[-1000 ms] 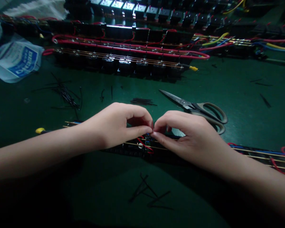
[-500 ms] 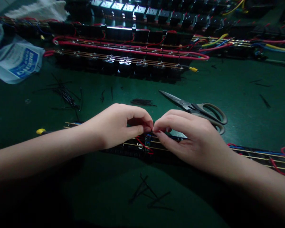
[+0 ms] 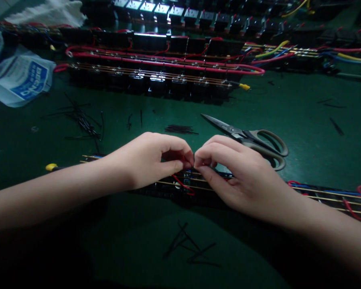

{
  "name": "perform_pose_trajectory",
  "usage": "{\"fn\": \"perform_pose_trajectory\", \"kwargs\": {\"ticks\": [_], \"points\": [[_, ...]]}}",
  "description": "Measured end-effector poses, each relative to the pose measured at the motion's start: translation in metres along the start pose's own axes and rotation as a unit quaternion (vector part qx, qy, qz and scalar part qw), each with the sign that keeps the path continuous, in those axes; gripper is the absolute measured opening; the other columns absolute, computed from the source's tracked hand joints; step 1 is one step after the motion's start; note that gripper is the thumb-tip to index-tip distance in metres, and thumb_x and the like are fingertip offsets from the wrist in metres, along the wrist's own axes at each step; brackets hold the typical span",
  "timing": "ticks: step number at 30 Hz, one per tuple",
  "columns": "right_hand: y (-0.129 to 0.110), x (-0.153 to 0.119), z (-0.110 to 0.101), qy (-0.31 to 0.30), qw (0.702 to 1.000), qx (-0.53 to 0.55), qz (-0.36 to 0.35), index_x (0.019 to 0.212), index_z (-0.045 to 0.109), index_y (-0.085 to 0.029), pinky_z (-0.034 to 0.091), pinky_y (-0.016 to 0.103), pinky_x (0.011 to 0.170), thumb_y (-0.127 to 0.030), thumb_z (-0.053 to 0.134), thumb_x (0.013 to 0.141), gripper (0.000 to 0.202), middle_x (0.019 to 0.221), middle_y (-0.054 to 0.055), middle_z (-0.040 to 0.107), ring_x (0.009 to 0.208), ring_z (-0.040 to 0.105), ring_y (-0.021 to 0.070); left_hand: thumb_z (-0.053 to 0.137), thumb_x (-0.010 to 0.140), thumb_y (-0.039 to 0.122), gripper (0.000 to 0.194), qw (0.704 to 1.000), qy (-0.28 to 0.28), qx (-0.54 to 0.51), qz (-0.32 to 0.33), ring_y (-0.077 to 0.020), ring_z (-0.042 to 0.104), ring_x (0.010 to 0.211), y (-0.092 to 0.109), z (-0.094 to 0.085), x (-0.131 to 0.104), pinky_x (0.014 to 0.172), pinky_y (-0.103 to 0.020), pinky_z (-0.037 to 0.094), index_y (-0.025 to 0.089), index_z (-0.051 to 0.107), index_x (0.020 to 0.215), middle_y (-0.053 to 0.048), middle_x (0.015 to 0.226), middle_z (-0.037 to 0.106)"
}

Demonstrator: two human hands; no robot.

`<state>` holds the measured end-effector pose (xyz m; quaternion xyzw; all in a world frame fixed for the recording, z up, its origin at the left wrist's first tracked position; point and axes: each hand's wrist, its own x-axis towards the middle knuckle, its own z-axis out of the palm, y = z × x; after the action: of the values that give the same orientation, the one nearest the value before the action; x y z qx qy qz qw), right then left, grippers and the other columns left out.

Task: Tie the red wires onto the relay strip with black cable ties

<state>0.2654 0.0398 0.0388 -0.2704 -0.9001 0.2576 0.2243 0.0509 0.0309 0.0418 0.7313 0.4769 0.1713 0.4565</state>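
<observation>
From where I stand, both bare hands are over the green surface (image 3: 313, 132), working above a long black strip strung with brass-coloured rods (image 3: 209, 188). The strip runs roughly parallel to the near edge, from the left part of the surface out towards the right edge, and both forearms cross over it.

The left hand (image 3: 155, 158) has thumb and forefinger pinched together; the right hand (image 3: 242, 172) does the same just beside it, the fingertips almost meeting. I can't tell what, if anything, is between them. Right below, a thin red wire (image 3: 183, 183) slants across the strip, and a yellow cap (image 3: 51, 166) pokes out past the left forearm.

Scissors (image 3: 239, 134) lie behind the right hand, blades pointing towards the far left corner. Behind the left hand is a neat bunch of thin black ties (image 3: 180, 129), with a messier pile (image 3: 86, 122) nearer the left edge. A few loose black pieces (image 3: 192, 241) lie towards the near edge.

Towards the far edge sits a bank of black modules (image 3: 158, 82) with a long red cable loop (image 3: 165, 61) over it. Near the far left corner there's a clear plastic bag (image 3: 27, 78) with a blue label.
</observation>
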Motion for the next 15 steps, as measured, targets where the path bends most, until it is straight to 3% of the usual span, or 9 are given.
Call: {"fn": "perform_pose_trajectory", "kwargs": {"ticks": [5,15], "points": [[0.0012,0.0,0.0013,0.0,1.0,0.015,0.012,0.088,0.06,-0.016,0.048,0.026,0.068,-0.007,0.058,0.082,0.012,0.089,0.006,0.063,0.08,0.059,0.0155,0.059,0.08,0.012,0.02,1.0,0.0,0.007,-0.003,-0.0067,0.067,0.078,0.0005,-0.0001,0.0011,0.071,-0.014,0.049,0.025,0.072,0.086,0.011,0.082,0.074],[0.0012,-0.0007,0.002,-0.015,0.999,-0.027,-0.006,0.09,0.061,-0.015,0.045,0.028,0.066,-0.01,0.054,0.088,0.008,0.089,0.007,0.063,0.078,0.058,0.0165,0.058,0.08,0.015,0.02,1.0,-0.007,0.027,0.0,-0.0084,0.067,0.078,0.001,-0.0008,0.0008,0.072,-0.017,0.049,0.025,0.073,0.089,0.009,0.083,0.074]]}}
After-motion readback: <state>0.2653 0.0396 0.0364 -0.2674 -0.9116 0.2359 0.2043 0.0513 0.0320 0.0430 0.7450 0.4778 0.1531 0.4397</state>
